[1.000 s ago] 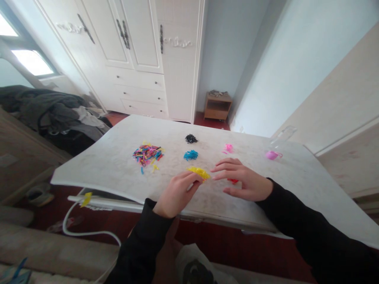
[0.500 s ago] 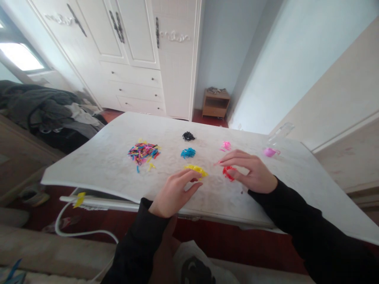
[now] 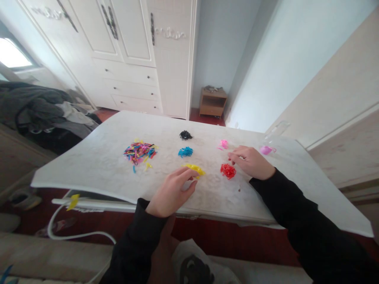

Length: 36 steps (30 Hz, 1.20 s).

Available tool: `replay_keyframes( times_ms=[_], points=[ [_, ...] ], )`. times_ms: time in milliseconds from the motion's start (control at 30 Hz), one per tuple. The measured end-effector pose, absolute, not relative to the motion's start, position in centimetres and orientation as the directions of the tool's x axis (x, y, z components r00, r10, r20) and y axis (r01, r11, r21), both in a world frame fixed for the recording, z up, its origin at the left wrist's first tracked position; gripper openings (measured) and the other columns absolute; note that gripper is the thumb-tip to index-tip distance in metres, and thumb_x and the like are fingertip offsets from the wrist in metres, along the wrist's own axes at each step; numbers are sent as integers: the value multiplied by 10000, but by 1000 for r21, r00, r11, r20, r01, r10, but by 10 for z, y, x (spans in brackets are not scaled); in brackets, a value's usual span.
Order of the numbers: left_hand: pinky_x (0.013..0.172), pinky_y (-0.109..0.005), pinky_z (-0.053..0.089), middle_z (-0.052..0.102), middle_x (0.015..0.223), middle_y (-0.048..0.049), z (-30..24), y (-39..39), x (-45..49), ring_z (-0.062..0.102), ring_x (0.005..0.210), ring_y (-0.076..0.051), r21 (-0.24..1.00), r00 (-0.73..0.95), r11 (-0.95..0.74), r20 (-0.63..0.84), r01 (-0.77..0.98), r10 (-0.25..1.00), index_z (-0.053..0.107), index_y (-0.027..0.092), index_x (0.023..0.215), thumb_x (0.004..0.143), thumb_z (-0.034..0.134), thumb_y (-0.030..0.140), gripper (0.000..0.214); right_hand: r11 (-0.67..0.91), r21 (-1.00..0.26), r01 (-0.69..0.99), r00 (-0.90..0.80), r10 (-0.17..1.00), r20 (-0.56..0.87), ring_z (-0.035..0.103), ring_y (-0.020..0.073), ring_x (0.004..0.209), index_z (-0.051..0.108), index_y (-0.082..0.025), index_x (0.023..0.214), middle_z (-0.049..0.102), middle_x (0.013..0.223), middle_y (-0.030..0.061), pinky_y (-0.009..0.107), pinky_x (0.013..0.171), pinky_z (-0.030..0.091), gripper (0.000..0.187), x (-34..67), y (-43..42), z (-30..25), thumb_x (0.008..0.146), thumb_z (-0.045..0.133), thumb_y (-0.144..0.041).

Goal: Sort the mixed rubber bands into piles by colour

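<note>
On the white marbled tabletop (image 3: pixel 103 165) lie small heaps of plastic bits sorted by colour: a mixed heap (image 3: pixel 138 152) at the left, black (image 3: pixel 185 135), blue (image 3: pixel 185 151), yellow (image 3: pixel 194 169), red (image 3: pixel 227 170) and pink (image 3: pixel 224 144). My left hand (image 3: pixel 171 191) rests on the table, fingers loosely curled, its fingertips touching the yellow heap. My right hand (image 3: pixel 252 162) lies just right of the red heap, fingers bent and drawn together; whether it holds anything I cannot make out.
A pink lid (image 3: pixel 265 150) and a clear plastic jar (image 3: pixel 275 131) sit at the far right of the table. A white wardrobe (image 3: pixel 127 51) and a small wooden stand (image 3: pixel 211 101) are behind. Dark clothes (image 3: pixel 38 110) are heaped at left. A white cable (image 3: pixel 68 232) hangs below the table edge.
My right hand has pulled back to the right, uncovering the red heap it was over. My left hand has stayed by the yellow heap. The camera has drifted slightly.
</note>
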<state>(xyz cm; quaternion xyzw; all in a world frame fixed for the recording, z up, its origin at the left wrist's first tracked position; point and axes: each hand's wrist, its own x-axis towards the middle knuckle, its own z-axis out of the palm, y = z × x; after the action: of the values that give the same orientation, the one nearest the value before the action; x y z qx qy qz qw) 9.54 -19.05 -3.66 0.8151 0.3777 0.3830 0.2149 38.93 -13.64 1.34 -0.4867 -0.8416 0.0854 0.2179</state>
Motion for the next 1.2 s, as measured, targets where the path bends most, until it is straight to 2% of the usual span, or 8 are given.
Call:
replay_keyframes(
  times_ms=[100, 200, 300, 367, 567, 800, 1033, 1200],
  points=[
    [824, -244, 528, 715, 984, -26, -36, -191, 95, 689, 876, -142, 641, 417, -618, 459, 456, 784, 662, 201, 993, 909, 598, 110, 140, 503, -336, 797, -411, 858, 310, 653, 237, 815, 680, -219, 675, 729, 775, 58, 389, 797, 495, 432, 393, -131, 13, 1013, 455, -367],
    [839, -250, 530, 717, 990, -25, -36, -191, 96, 692, 907, -152, 631, 419, -623, 464, 463, 781, 659, 208, 998, 911, 588, 105, 152, 537, -281, 795, -432, 827, 360, 651, 273, 1015, 758, -232, 887, 754, 1056, 84, 446, 940, 489, 353, 395, -125, 5, 1010, 460, -375],
    [841, -253, 530, 719, 994, -25, -37, -191, 95, 694, 930, -158, 624, 426, -629, 466, 463, 776, 657, 213, 999, 911, 584, 101, 160, 536, -218, 816, -455, 827, 330, 560, 311, 1267, 770, -270, 1111, 658, 1368, 77, 528, 1098, 407, 361, 397, -118, -10, 1015, 447, -400],
    [836, -255, 532, 720, 996, -29, -38, -190, 95, 696, 934, -162, 625, 425, -630, 468, 460, 775, 655, 212, 995, 906, 583, 97, 162, 519, -207, 829, -452, 841, 298, 491, 333, 1356, 753, -275, 1196, 587, 1469, 83, 568, 1139, 367, 385, 398, -113, -21, 1011, 444, -411],
    [814, -249, 532, 716, 973, -26, -37, -191, 95, 691, 868, -147, 630, 418, -626, 469, 459, 778, 658, 209, 985, 907, 579, 106, 152, 434, -213, 875, -367, 883, 293, 514, 341, 1350, 769, -271, 1159, 625, 1417, 95, 597, 1154, 368, 406, 404, -104, -28, 1014, 418, -414],
    [788, -241, 516, 706, 937, -14, -38, -191, 94, 681, 842, -140, 630, 418, -630, 473, 455, 776, 654, 208, 962, 903, 583, 100, 142, 463, -344, 817, -355, 874, 333, 579, 270, 1332, 686, -243, 1294, 666, 1387, 95, 496, 1177, 424, 411, 404, -98, -28, 1014, 446, -426],
    [772, -237, 506, 697, 924, -10, -38, -191, 94, 667, 829, -135, 642, 416, -629, 476, 437, 775, 650, 207, 941, 894, 578, 87, 148, 390, -386, 836, -250, 896, 367, 577, 310, 1340, 662, -214, 1307, 645, 1407, 134, 547, 1183, 408, 437, 412, -88, -36, 994, 471, -450],
    [769, -233, 491, 681, 888, -6, -36, -192, 94, 649, 805, -129, 634, 424, -633, 473, 444, 772, 644, 197, 923, 889, 573, 77, 143, 400, -447, 800, -273, 906, 324, 597, 304, 1316, 668, -198, 1266, 669, 1365, 143, 523, 1175, 422, 430, 412, -88, -35, 989, 468, -459]
  ],
)
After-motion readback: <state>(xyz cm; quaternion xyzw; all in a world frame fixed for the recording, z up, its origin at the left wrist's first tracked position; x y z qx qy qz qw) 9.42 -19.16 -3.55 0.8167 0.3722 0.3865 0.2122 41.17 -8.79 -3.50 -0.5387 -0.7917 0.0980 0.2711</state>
